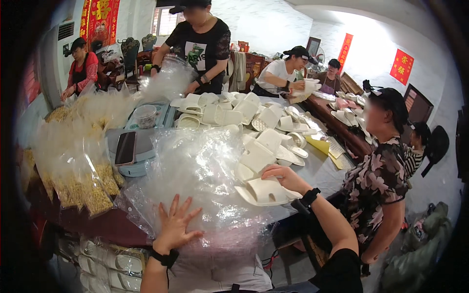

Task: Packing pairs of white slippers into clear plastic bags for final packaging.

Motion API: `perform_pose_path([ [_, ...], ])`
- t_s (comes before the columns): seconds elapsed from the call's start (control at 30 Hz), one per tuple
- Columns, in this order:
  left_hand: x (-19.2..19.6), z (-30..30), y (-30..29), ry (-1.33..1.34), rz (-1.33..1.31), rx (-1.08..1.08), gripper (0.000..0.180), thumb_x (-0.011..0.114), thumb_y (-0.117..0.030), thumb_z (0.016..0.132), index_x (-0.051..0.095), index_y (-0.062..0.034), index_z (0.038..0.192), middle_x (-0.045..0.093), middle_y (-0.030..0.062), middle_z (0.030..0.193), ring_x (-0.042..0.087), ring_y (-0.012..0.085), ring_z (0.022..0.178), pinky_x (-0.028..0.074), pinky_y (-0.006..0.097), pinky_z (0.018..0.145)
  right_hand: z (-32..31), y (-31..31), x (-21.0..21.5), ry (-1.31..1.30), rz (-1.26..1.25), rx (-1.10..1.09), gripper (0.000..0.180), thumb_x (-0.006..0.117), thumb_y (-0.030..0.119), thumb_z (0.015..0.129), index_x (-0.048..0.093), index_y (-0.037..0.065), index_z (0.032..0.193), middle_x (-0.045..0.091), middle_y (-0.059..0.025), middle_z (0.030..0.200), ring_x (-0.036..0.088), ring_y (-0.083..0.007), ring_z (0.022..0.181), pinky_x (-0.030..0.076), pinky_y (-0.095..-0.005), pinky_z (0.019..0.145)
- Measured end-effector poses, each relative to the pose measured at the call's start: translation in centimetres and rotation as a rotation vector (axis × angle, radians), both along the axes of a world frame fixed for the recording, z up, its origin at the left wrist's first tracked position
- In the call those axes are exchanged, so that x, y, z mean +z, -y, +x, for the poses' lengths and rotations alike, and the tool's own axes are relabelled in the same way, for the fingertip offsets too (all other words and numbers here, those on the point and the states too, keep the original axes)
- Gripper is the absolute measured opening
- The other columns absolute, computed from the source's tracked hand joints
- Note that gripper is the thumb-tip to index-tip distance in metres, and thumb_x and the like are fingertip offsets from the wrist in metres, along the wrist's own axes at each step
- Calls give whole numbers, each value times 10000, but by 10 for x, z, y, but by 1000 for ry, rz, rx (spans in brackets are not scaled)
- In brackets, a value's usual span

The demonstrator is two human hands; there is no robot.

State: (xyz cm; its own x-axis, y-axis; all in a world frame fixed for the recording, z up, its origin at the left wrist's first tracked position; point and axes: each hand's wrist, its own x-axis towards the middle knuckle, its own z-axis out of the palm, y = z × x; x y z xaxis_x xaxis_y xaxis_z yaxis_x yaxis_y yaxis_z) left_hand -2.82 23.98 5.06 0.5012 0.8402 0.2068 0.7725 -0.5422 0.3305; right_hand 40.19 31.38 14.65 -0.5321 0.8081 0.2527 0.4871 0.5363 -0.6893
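Observation:
My left hand (177, 223) lies flat with its fingers spread on a stack of clear plastic bags (195, 166). My right hand (286, 178) has its fingers curled on a white slide slipper (261, 189), at the right edge of the bags. Its thumb side is on the slipper's upper; part of the grip is hidden. Beyond that slipper, a large heap of white slippers (259, 151) spreads across the table.
Bags filled with small yellow pieces (100, 188) stand at left. A phone (125, 148) rests on a round grey-blue device, near a clear tub (145, 116). Yellow paper (318, 145) lies right. A person (376, 166) is close on my right; others work around the tables. Bagged slippers (110, 263) sit below.

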Motion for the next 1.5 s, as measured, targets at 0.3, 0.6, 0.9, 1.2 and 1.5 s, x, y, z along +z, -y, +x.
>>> perform_pose_path([
  [0.3, -5, 2, 1, 3, 39, 14, 767, 623, -739, 809, 496, -388, 1479, 263, 22, 1671, 90, 351, 1564, -1, 782, 1128, 11, -15, -2, 91, 237, -209, 723, 743, 47, 823, 548, 327, 1460, 379, -182, 1553, 363, -385, 1420, 298, -497, 1164],
  [0.6, -8, -2, -2, 48, 14, 15, 806, 575, -802, 809, 519, -353, 1477, 290, 48, 1661, 67, 360, 1568, -69, 724, 1148, -6, -20, -21, -191, 47, -296, 149, 714, 40, 903, 788, 97, 1018, 594, -53, 1016, 599, -197, 1050, 454, -264, 941],
  [0.9, -8, -1, -3, 15, 22, 3, 805, 555, -791, 820, 479, -368, 1500, 238, 21, 1682, 52, 338, 1572, -6, 765, 1133, 7, 0, -28, 307, 106, 129, 575, 494, -174, 799, 748, 140, 1207, 603, -77, 1378, 504, -225, 1350, 381, -337, 1097],
  [1.2, -7, 2, -4, 57, -1, 0, 806, 628, -746, 806, 502, -347, 1495, 229, 19, 1688, 10, 329, 1576, -90, 718, 1157, 44, -4, -3, 228, -184, 220, 587, 537, -181, 805, 729, 132, 1264, 560, -90, 1484, 400, -289, 1449, 324, -371, 1184],
  [1.5, -2, 0, -1, 38, -45, 22, 823, 597, -787, 801, 487, -365, 1499, 209, 15, 1694, 14, 325, 1578, -89, 707, 1167, 35, 18, -19, 362, 16, 147, 535, 649, -108, 760, 753, 169, 1206, 641, -59, 1392, 454, -304, 1409, 349, -397, 1171],
])
